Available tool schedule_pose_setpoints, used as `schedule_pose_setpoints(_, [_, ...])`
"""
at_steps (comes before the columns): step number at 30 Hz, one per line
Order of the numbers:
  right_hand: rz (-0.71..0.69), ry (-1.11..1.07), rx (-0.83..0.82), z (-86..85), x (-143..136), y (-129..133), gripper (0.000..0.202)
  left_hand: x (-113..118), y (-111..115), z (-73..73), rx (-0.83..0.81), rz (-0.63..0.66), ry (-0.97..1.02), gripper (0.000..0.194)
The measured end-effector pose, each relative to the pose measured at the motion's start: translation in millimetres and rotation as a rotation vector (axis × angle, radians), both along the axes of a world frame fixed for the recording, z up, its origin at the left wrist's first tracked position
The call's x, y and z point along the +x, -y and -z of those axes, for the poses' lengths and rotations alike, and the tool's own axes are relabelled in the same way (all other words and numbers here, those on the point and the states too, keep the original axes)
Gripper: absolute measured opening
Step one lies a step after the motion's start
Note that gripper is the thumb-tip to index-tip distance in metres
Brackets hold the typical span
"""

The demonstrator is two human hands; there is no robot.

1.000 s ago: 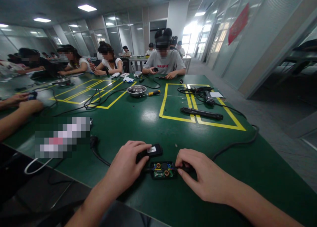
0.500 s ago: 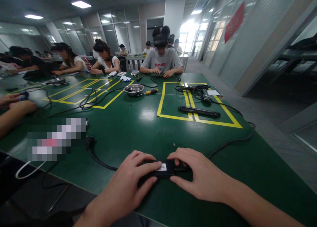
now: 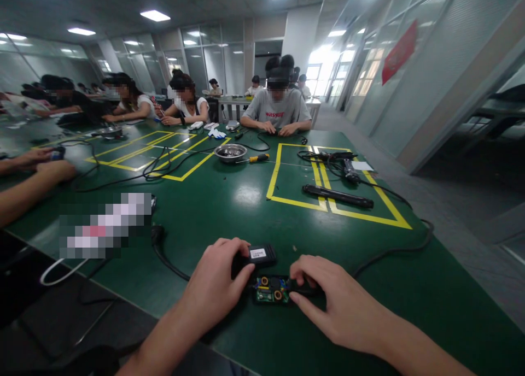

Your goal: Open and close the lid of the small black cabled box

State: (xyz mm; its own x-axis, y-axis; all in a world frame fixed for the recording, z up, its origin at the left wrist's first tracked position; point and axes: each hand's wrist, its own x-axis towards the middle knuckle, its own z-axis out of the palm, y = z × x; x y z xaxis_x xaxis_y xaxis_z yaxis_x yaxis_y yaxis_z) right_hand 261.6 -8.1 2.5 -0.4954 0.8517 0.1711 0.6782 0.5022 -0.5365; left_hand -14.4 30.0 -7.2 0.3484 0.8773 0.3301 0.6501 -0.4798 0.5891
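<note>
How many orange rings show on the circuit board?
2: one ring back-left on the circuit board, another ring nearer the front and right. Others may be hidden.

**Looking Forward and Down From the Wearer's Head**

We are looking through one camera worn on the head, facing forward and tilting down over the green worktable (image 3: 229, 215). We are viewing our left hand (image 3: 223, 272) and right hand (image 3: 328, 297) from above and behind; they are sitting nearest, low and around the middle, their forearms coming in from below. Beyond, we are facing a seated person in a grey T-shirt (image 3: 276, 111), farther off across the tabletop. Our view is spreading wide, reaching the ceiling lights (image 3: 155, 16) above, a co-worker's forearm (image 3: 24, 189) at left and the frosted partition (image 3: 443, 53), seemingly leaning, at right.
</note>
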Motion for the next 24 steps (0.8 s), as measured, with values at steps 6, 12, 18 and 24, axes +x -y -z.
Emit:
schedule_pose_setpoints(6, [-0.038, -0.002, 0.063, -1.4, 0, -2, 0.015, -6, 23, -0.8, 0.212, 0.026, -0.017, 0.015])
schedule_pose_setpoints(12, [-0.050, -0.008, 0.053, -0.7, 1, -1, 0.013, -11, 39, 0.4, 0.067, 0.165, -0.062, 0.016])
schedule_pose_setpoints(18, [-0.054, -0.031, 0.111, 2.2, 2, -2, 0.013, -12, 34, 0.5, 0.105, 0.215, -0.140, 0.019])
schedule_pose_setpoints(24, [-0.072, -0.101, 0.092, -4.3, 3, -1, 0.013, -14, 35, -3.1, 0.176, 0.229, -0.069, 0.019])
